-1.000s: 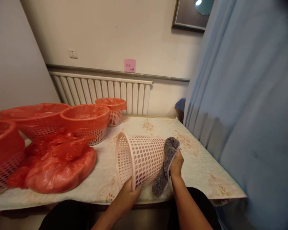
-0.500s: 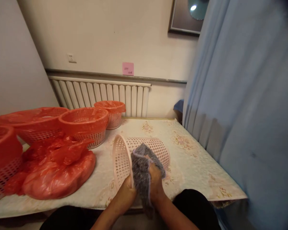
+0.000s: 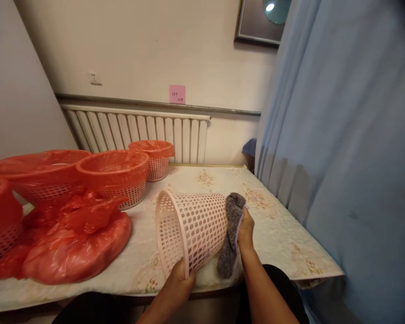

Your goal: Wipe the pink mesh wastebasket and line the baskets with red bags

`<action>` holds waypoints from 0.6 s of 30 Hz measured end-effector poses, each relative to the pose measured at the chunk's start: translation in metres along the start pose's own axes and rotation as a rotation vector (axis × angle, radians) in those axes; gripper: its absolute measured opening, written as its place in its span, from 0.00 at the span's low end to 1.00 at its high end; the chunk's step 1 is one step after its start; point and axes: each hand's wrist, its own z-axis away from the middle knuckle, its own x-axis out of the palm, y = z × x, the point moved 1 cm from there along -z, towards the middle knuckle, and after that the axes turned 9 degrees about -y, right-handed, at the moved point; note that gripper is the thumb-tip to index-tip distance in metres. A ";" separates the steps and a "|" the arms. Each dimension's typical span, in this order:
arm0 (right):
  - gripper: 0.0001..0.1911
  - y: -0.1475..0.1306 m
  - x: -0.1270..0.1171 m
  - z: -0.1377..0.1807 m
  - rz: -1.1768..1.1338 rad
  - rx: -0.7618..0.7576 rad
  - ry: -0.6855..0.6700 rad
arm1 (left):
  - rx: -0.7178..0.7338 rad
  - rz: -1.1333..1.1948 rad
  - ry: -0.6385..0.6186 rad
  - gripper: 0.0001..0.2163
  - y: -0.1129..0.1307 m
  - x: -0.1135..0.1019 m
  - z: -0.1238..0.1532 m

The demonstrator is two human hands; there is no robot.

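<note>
A pale pink perforated plastic wastebasket (image 3: 202, 220) lies on its side on the table, its mouth facing left. My left hand (image 3: 178, 283) grips the near part of its rim, thumb inside the mouth. In my right hand (image 3: 245, 228) is a bunched grey cloth (image 3: 230, 234) with a lilac edge, pressed against the basket's base at the right end. The fingers of the right hand are partly hidden behind the cloth.
Several baskets with red liners stand at the left, among them a middle one (image 3: 114, 173) and a small one (image 3: 153, 159). A full red plastic bag (image 3: 74, 252) lies before them. A blue curtain (image 3: 330, 148) hangs along the right. Flowered cloth covers the table (image 3: 273, 238).
My right hand has moved the cloth rightward, from the basket's side near the rim to its base. My left hand keeps its hold on the rim.
</note>
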 end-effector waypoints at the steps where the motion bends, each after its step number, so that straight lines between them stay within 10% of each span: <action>1: 0.19 0.004 -0.002 -0.003 -0.021 0.043 0.041 | 0.002 0.002 -0.008 0.17 0.000 0.000 0.000; 7: 0.22 -0.001 0.021 0.029 -0.039 -0.023 -0.005 | 0.026 -0.015 -0.039 0.18 0.004 -0.005 -0.002; 15: 0.20 -0.036 0.050 0.110 0.132 -0.784 -0.427 | 0.031 0.072 -0.099 0.14 -0.002 -0.001 0.000; 18: 0.23 -0.037 0.049 0.104 0.208 -0.838 -0.451 | 0.027 0.086 -0.115 0.13 -0.002 0.002 0.003</action>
